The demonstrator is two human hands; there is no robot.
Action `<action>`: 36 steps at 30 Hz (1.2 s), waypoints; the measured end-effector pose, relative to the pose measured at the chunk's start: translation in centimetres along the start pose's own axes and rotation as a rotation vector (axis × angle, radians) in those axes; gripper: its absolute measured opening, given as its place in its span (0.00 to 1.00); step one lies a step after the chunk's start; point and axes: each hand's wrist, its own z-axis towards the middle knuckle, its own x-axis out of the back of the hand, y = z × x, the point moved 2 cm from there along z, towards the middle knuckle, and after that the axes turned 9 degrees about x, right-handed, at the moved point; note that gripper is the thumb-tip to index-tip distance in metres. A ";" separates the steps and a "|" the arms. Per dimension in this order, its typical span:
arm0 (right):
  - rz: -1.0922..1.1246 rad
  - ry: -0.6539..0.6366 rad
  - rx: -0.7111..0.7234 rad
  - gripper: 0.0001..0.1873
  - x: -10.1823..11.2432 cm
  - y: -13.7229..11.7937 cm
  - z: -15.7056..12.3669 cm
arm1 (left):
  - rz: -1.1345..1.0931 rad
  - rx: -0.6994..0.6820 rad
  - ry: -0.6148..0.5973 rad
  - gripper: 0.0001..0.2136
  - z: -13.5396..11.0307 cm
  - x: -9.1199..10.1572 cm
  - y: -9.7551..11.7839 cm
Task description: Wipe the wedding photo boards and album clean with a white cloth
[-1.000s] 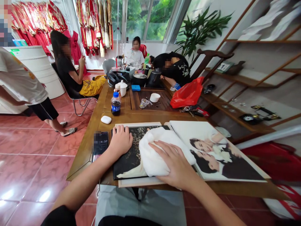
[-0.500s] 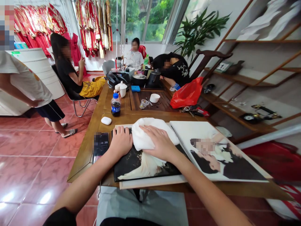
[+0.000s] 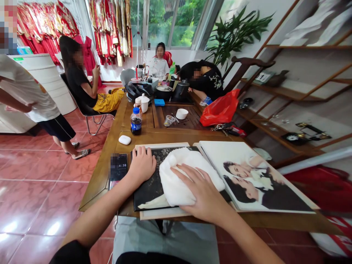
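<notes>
An open photo album lies on the near end of a wooden table. Its left page is dark with a white dress pictured; its right page shows a couple. My left hand rests on the left page's upper left corner, fingers curled loosely and holding nothing. My right hand lies flat with fingers spread on a white cloth, pressing it against the lower middle of the dark page.
A phone showing a timer lies left of the album, a white earbud case and cola bottle behind it. Farther back are a red bag, bowl, kettles. Three people sit at the far end; another stands at left. Shelves line the right wall.
My right hand slid the cloth up to the page's top edge, then back down toward me to the lower middle. My left hand stayed put. The standing person shifted slightly.
</notes>
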 end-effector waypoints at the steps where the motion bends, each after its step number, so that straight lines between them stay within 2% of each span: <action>1: -0.001 0.003 0.008 0.51 0.0 -0.3 -0.5 | -0.001 -0.001 -0.002 0.15 0.0 0.0 0.0; 4: -0.005 0.011 0.021 0.52 0.2 -0.7 -1.3 | 0.005 -0.005 -0.007 0.16 0.0 0.1 0.0; 7: 0.000 -0.006 0.018 0.51 0.2 -0.7 -0.9 | 0.017 -0.003 -0.009 0.16 0.0 0.1 0.0; 12: 0.026 -0.028 -0.041 0.50 -0.2 0.2 1.9 | 0.031 -0.005 0.002 0.15 0.0 0.0 0.0; 18: 0.040 -0.028 -0.084 0.47 -0.7 2.7 5.8 | 0.028 -0.022 -0.011 0.15 0.1 -0.1 -0.1; 24: 0.037 -0.027 -0.125 0.45 -0.9 4.1 7.8 | 0.042 -0.025 -0.034 0.14 0.1 0.0 0.0; 30: 0.018 -0.018 -0.129 0.43 -0.7 3.6 7.5 | 0.045 -0.016 -0.026 0.14 0.1 0.1 -0.1; 36: -0.003 -0.024 -0.109 0.44 -0.4 1.5 4.6 | 0.040 -0.003 -0.027 0.16 0.0 0.0 0.0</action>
